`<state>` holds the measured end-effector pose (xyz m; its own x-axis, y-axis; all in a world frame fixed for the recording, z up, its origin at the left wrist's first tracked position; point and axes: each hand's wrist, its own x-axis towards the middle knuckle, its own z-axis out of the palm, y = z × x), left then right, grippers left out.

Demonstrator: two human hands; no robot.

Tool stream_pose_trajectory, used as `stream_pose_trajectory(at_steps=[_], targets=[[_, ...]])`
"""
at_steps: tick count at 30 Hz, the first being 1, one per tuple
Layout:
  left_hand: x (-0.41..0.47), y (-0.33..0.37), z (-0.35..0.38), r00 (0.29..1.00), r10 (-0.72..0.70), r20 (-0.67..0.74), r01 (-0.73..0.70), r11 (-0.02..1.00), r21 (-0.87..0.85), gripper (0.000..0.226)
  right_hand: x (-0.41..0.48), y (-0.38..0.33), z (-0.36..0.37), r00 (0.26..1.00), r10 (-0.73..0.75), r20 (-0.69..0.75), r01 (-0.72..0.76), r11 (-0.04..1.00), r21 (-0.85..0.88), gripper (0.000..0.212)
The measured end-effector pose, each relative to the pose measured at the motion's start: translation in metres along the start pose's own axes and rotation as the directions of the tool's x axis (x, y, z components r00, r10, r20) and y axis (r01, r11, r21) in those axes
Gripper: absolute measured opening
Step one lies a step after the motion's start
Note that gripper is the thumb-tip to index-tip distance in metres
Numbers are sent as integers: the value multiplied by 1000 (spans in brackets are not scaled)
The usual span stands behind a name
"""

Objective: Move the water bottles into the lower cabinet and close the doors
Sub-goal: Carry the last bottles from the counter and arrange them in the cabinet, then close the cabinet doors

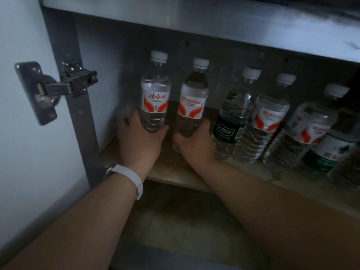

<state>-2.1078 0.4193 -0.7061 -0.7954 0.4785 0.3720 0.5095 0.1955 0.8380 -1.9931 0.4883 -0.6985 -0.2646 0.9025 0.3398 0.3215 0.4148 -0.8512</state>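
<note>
The left hand [141, 140] is gripping one clear plastic red-labelled water bottle [155, 92] and the right hand [194, 145] another [191, 100], both upright inside the cabinet (door open) above the tan wooden shelf [175, 172].

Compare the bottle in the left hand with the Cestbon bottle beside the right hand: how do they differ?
The left-hand bottle has a white label with red print; the Cestbon bottle has a dark green one. The first is gripped by the left hand; the Cestbon stands free on the shelf. Both are clear, upright and white-capped.
</note>
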Motion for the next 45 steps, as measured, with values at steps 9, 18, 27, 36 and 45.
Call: stream_pose_trajectory(at_steps=[9,18,27,36,45], targets=[[4,-2,-4,997,-5,79,21,978,-206,35,-3,5,6,995,16,-94,-21,998,-51,73],[12,-4,-1,983,19,183,33,961,-276,37,0,9,0,1000,-16,-15,15,999,-39,76],[-4,9,-6,975,66,210,-20,977,-214,28,-15,0,-19,987,-82,141,85,996,-20,84],[-70,3,-33,946,257,196,-270,962,42,58,-64,2,-77,917,-176,357,290,910,-297,56],[-136,15,-54,702,513,494,-702,614,360,53,-97,21,-143,771,-196,607,600,545,-586,57]])
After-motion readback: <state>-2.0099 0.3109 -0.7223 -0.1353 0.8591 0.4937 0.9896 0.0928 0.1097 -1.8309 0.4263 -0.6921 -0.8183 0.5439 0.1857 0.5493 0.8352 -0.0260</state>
